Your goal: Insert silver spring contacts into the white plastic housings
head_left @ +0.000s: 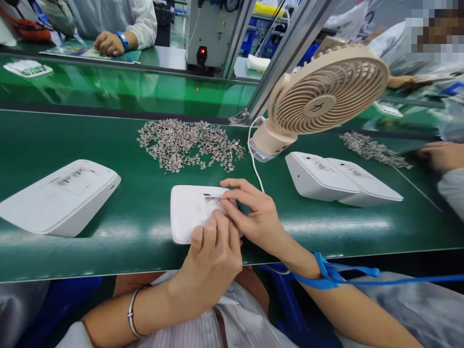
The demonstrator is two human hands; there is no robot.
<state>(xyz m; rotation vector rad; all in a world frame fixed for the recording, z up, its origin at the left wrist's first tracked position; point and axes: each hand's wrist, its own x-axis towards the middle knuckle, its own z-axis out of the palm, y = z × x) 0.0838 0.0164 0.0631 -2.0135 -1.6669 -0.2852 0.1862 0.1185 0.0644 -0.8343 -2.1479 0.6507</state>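
Note:
A white plastic device housing point(184, 212) lies on the green bench in front of me, with a recessed compartment and a ring of small holes on its upper face. My left hand point(213, 246) bends over its near side, fingers curled and tips pressed together at the compartment. From the right, my right hand point(253, 212) reaches over the compartment, thumb and fingertips drawn close together. Whatever small piece either hand's fingertips hold is hidden. Beyond the housing is a spread-out heap of small metal clips point(177, 142).
Another white housing point(61, 198) sits at left; two overlapping housings point(326, 179) sit at right. A beige fan point(322, 104) stands behind them, its white cable point(255, 166) trailing nearby. More clips point(373, 149) lie far right, near a co-worker's hand point(444, 154). A blue wrist strap point(322, 273) tethers my right arm.

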